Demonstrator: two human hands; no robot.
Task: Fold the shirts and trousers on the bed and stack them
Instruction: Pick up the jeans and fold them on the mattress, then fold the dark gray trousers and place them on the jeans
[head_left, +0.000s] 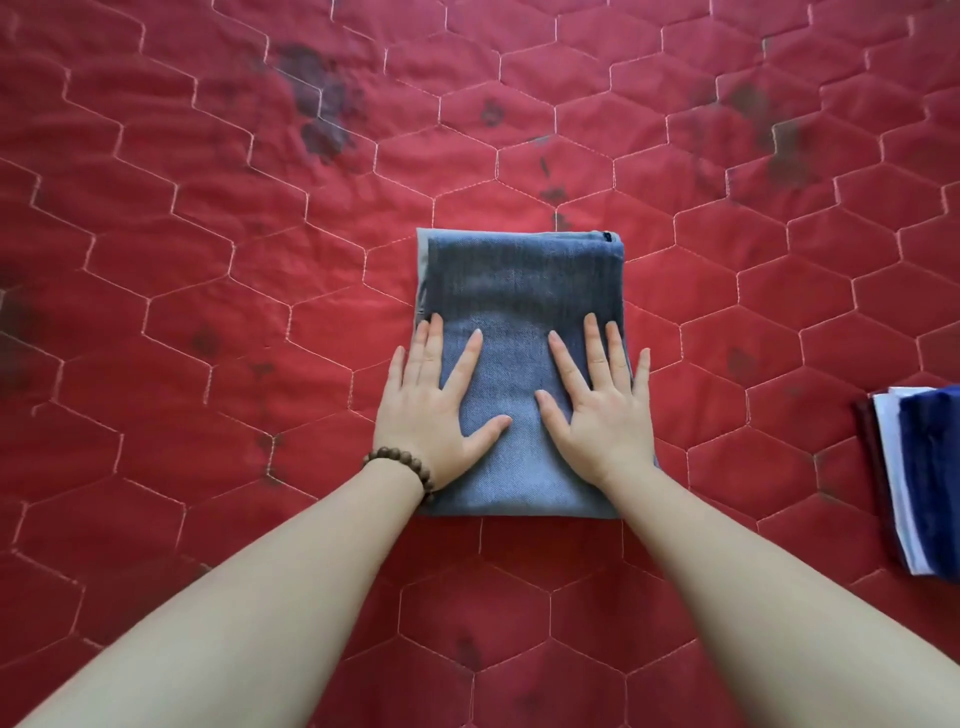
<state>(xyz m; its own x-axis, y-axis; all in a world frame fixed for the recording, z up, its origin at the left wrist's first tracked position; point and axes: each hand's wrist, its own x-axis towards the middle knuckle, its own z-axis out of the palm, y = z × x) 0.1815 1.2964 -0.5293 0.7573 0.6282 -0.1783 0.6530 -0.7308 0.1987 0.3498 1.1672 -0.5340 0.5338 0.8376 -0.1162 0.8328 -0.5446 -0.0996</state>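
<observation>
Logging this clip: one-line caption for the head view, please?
Both hands, left and right, press flat on folded jeans on a red quilt; folded stack at right.

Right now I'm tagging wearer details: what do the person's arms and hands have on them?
Both forearms are bare, with no sleeves in view. The left hand has a bracelet of round brown beads at its wrist. The right hand wears nothing visible.

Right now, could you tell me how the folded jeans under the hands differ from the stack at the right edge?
The folded jeans are one faded blue denim piece, fully in view, pressed flat by the left hand and right hand. The stack shows several layers, untouched, cut off by the frame. Both lie on the red quilt.
</observation>
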